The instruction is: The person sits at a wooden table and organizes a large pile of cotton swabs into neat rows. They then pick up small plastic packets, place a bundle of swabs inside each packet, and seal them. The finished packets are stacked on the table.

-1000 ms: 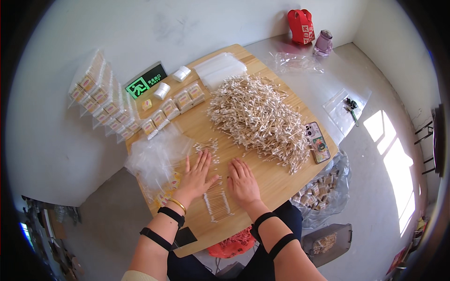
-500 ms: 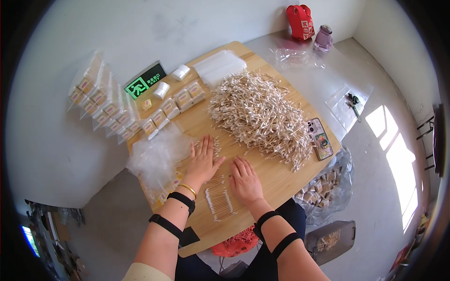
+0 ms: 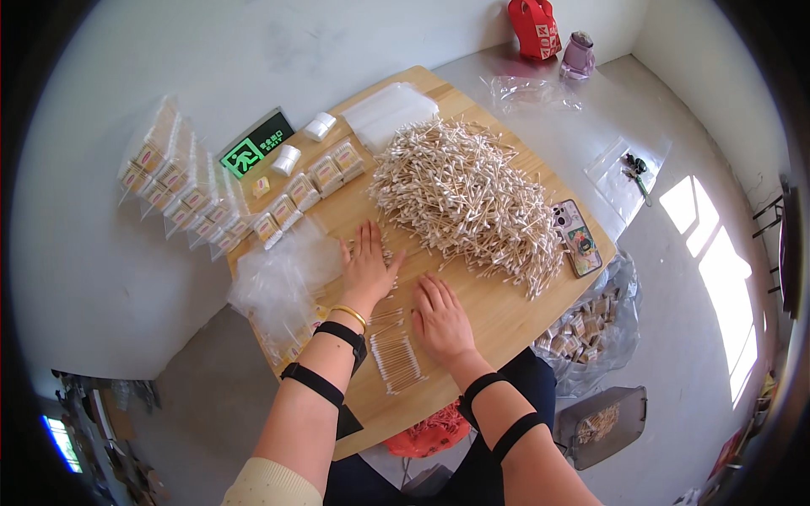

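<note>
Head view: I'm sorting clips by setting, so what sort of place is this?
Probably a small home or workshop packing spot. A low wooden table on a bare floor carries a big heap of cotton swabs, rows of filled small packets stand beside it, and both hands lie flat on the table.

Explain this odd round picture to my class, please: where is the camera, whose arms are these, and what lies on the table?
The camera sits on a person's head and looks down; its wide lens bends the edges. The two forearms from below are that person's own. The left hand lies flat on a few cotton swabs, and the right hand lies flat on the wooden table. Neither hand grips anything. Between the wrists lies a neat row of swabs. Beyond is a big loose heap of swabs, with filled packets, clear bags and a phone around it.
</note>
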The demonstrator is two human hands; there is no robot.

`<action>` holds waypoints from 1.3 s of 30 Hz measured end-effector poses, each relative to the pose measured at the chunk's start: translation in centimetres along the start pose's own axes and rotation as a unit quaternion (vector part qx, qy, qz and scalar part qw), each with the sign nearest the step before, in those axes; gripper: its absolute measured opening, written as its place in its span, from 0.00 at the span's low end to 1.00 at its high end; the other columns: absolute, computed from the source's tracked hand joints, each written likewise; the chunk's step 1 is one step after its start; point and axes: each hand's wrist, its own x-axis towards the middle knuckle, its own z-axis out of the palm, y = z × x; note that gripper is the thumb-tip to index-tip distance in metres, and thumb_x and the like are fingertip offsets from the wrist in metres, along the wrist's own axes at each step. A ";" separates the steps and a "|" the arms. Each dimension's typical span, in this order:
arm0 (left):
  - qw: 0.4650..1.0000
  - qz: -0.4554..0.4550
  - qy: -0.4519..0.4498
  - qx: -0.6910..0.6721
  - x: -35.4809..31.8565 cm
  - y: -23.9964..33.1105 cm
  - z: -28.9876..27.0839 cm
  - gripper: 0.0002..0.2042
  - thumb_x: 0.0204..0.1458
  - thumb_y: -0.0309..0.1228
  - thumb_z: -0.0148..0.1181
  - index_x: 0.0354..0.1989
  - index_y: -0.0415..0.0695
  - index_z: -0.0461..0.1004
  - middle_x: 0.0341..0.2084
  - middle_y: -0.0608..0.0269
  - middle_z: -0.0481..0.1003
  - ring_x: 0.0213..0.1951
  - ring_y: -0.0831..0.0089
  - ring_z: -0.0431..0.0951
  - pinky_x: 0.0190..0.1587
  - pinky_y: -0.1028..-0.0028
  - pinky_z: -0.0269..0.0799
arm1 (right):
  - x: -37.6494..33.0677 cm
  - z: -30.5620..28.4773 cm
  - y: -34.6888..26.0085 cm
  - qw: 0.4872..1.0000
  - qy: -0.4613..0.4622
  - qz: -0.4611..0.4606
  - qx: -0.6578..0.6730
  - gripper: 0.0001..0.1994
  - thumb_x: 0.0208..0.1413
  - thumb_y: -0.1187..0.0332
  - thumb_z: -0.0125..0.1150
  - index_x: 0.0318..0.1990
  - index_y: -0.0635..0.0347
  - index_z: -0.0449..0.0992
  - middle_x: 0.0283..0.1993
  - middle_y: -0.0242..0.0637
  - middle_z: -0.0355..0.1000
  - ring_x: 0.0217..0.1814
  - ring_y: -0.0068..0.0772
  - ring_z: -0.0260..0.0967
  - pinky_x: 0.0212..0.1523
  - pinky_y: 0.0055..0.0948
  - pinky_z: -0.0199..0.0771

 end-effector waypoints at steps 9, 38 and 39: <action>0.994 0.036 0.081 -0.057 -2.4 -1.1 0.4 0.39 0.65 0.51 0.52 0.75 0.33 0.54 0.71 0.44 0.62 0.72 0.55 0.61 0.77 0.51 0.38 | -0.2 0.1 0.4 1.000 0.005 0.004 0.004 0.24 0.63 0.64 0.53 0.64 0.65 0.69 0.70 0.47 0.64 0.78 0.46 0.55 0.80 0.44 0.53; 0.994 0.111 0.016 0.007 -5.6 -0.8 -0.2 0.48 0.66 0.63 0.42 0.78 0.31 0.42 0.79 0.40 0.45 0.80 0.50 0.39 0.78 0.43 0.25 | -0.1 0.2 0.3 1.000 0.012 0.006 -0.004 0.24 0.62 0.63 0.55 0.63 0.65 0.70 0.69 0.46 0.65 0.77 0.44 0.56 0.79 0.43 0.54; 0.993 0.118 0.014 0.007 -6.4 -0.8 -0.1 0.48 0.66 0.63 0.42 0.78 0.31 0.42 0.79 0.41 0.45 0.80 0.50 0.39 0.78 0.43 0.25 | -0.1 0.2 0.3 1.000 0.012 0.006 -0.002 0.24 0.62 0.63 0.55 0.63 0.65 0.71 0.69 0.46 0.65 0.77 0.44 0.57 0.79 0.43 0.54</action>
